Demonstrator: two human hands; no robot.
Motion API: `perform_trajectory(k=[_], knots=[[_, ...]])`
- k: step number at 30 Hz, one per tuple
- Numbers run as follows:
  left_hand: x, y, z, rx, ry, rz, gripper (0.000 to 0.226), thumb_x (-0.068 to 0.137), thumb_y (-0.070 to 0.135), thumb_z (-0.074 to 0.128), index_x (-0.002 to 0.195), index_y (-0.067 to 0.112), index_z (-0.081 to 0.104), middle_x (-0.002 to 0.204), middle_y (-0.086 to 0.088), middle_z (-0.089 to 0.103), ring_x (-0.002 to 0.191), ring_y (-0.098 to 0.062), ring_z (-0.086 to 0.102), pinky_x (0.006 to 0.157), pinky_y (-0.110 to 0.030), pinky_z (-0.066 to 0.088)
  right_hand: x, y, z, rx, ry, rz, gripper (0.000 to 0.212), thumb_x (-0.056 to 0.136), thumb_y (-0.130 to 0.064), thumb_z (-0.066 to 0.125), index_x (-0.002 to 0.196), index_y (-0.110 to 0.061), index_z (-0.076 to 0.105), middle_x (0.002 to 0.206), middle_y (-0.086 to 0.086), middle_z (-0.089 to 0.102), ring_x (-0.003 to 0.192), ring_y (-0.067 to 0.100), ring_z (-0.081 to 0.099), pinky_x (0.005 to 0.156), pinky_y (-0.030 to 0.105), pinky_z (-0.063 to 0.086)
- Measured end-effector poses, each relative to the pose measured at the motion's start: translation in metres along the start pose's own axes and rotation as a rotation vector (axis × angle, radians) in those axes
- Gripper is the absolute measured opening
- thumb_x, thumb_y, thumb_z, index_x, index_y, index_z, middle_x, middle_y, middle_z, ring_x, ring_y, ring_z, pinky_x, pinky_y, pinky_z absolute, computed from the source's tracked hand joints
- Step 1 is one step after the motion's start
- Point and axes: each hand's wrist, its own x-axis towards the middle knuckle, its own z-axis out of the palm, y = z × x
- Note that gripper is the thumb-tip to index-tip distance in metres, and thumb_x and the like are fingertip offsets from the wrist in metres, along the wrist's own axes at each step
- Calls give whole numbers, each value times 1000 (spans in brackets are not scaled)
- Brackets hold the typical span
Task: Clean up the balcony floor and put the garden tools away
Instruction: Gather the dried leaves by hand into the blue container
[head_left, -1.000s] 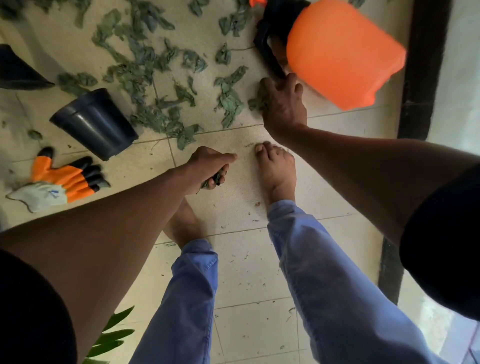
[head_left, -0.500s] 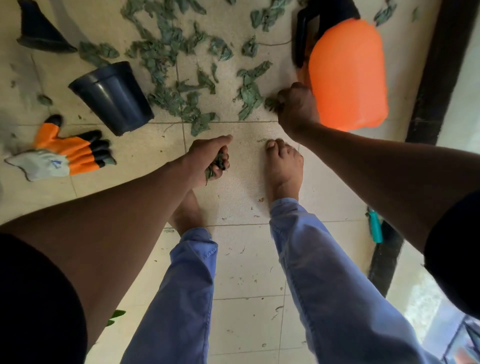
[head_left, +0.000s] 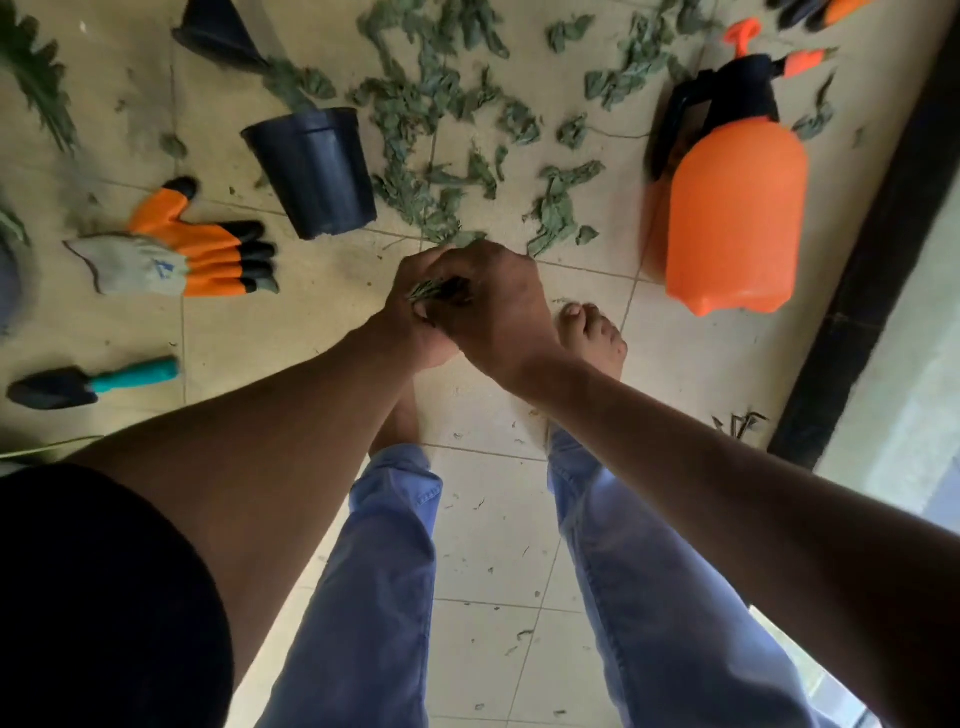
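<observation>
Wilted green leaves (head_left: 431, 130) lie scattered over the beige tiled floor (head_left: 291, 332) ahead of my bare feet. My left hand (head_left: 415, 322) is closed around a small bunch of leaves (head_left: 439, 290). My right hand (head_left: 498, 306) lies over it, fingers pressed onto the same bunch. A black plastic pot (head_left: 317, 171) lies on its side to the left of the leaves. An orange and grey garden glove (head_left: 182, 249) lies flat further left. A small trowel with a teal handle (head_left: 93, 382) rests at the left edge. An orange pressure sprayer (head_left: 732, 208) lies at the right.
A second black pot (head_left: 218, 36) lies at the top left. Another orange glove (head_left: 826, 10) shows at the top right corner. A dark door frame (head_left: 872, 249) runs along the right side. Green plant fronds (head_left: 36, 78) reach in from the upper left.
My right hand left the leaves beside the sprayer and came back to meet my left hand over the bunch. The view has pulled back and shifted, bringing the trowel into sight.
</observation>
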Motion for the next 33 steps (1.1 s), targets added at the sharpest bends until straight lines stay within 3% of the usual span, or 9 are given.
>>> perform_trajectory(k=[3,8,12,15,19,22,24,28,33], knots=[[11,-2,-16,-116,41,55,38,86,21,49,61,7,73,69,-10,72,68,-23,75,76,-32,51,7,-4,16,-187,-22,-95,18,76,-6,74,88,-18,81,83,1,72,72,9,55,62,19,40],[17,-3,-37,-189,-23,-19,36,96,37,56,87,10,79,98,-9,74,99,-27,73,99,-38,52,13,5,38,-461,-83,-175,17,83,-6,71,95,-14,80,87,8,69,79,23,62,63,25,36],[10,-8,-36,-133,-46,-4,55,101,45,48,74,10,80,84,-8,74,80,-23,75,85,-35,52,7,2,48,-512,-145,-216,23,78,4,72,98,-7,75,86,12,69,81,27,61,63,31,47],[4,-9,-40,-90,-4,51,63,104,45,40,64,12,76,68,-5,69,67,-21,71,73,-33,48,5,-6,46,-478,-186,-203,30,80,6,64,107,-5,69,87,9,70,79,23,62,67,25,41],[12,-8,-40,-57,140,89,36,104,36,43,77,20,59,54,0,62,61,-17,62,65,-29,49,3,-18,40,-437,-242,-163,43,84,-4,61,126,-11,55,84,2,69,70,20,62,59,29,43],[16,-8,-39,-137,16,56,31,101,37,42,86,17,61,75,-7,65,82,-22,69,72,-28,56,9,-22,35,-481,-204,-138,31,89,-6,57,117,-19,52,71,0,59,57,21,53,52,30,36],[14,-3,-39,-164,-55,83,24,89,29,50,78,14,65,76,-7,63,79,-22,70,71,-27,57,17,-26,30,-535,-175,-112,19,94,-10,54,109,-20,53,68,-3,53,55,19,50,52,30,34],[19,6,-44,-201,-89,59,20,79,20,57,70,14,74,87,-6,65,92,-23,67,83,-32,51,24,-25,31,-517,-98,-137,11,93,-13,57,96,-20,65,79,-1,63,69,21,59,59,30,39],[15,13,-29,-167,-183,69,42,84,15,47,55,10,78,67,-4,74,65,-15,75,58,-21,58,28,-6,41,-497,-87,-137,10,84,-15,63,88,-17,72,96,3,61,86,20,58,59,30,42]])
